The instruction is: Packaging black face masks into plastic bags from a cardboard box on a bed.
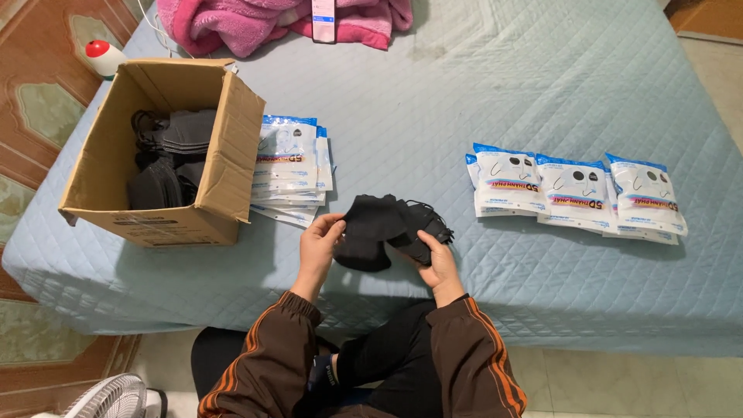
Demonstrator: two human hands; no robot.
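Black face masks point(383, 226), a small bunch of them, sit just below the centre of the view, held over the near edge of a pale blue quilted bed point(480, 101). At nine o'clock an open cardboard box point(232, 147) holds more dark masks, with a stack of white and blue packets point(290, 166) just beside it. The left hand point(317, 251) grips the bunch's left edge, fingers closed on it. The right hand point(439, 263) pinches it from below right. At three o'clock, three more packets point(576, 192) lie in an overlapping row. At twelve, a pink blanket point(232, 19) lies bunched.
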